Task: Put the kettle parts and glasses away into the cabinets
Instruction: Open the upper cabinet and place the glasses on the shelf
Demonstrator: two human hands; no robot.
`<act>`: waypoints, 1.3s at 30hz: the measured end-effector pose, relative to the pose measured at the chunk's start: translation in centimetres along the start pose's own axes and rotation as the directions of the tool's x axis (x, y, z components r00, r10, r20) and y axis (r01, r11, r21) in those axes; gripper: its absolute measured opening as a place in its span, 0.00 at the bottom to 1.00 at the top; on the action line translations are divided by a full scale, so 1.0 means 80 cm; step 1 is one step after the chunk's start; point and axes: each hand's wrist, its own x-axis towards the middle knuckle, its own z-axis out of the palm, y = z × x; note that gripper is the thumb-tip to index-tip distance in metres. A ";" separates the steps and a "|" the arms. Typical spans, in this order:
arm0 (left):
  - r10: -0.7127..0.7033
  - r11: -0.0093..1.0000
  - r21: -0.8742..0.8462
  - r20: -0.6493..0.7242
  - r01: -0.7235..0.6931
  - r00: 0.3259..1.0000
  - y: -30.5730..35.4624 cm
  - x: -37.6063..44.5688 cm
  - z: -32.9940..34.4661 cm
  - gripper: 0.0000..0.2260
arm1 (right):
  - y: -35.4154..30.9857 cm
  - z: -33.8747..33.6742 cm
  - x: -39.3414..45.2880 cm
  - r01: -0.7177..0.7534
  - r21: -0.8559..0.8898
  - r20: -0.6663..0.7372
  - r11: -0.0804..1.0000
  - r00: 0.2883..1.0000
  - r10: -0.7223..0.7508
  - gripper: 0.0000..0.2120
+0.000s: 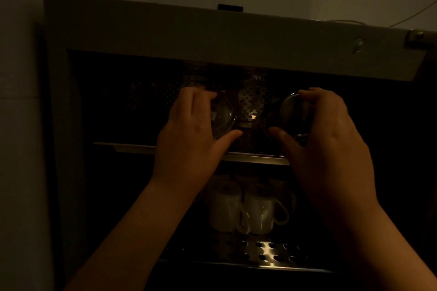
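- left hand (189, 130) grips a clear glass (222, 117), base toward the camera, just above the front edge of the cabinet's upper shelf (132, 147).
- right hand (328, 134) curls round a second glass (292, 111) beside it, over the same shelf.
- two white mugs (243, 210) stand on the perforated lower shelf (264, 253).

Two clear glasses (222, 117) (292, 111) side by side, upper cabinet shelf (132, 147)
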 end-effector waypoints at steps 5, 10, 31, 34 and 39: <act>-0.002 1.000 0.010 0.019 0.002 1.000 -0.006 -0.001 0.006 0.27 | -0.001 0.007 0.003 0.013 -0.056 0.035 0.998 0.999 -0.011 0.28; 0.024 0.998 0.053 0.038 -0.026 0.999 -0.008 0.001 0.010 0.25 | -0.004 0.008 0.010 -0.004 -0.080 0.049 0.997 0.999 0.008 0.29; -0.159 0.987 0.044 0.211 0.154 0.964 -0.015 0.021 0.029 0.23 | 0.011 0.052 0.017 -0.060 -0.173 0.096 0.983 0.992 0.077 0.26; -0.184 0.982 0.017 0.281 0.187 0.942 -0.015 0.029 0.029 0.23 | 0.018 0.052 0.021 -0.099 -0.213 0.153 0.972 0.979 0.133 0.25; -0.200 0.979 0.034 0.336 0.200 0.921 -0.016 0.030 0.032 0.24 | 0.019 0.051 0.022 -0.142 -0.220 0.215 0.965 0.958 0.189 0.25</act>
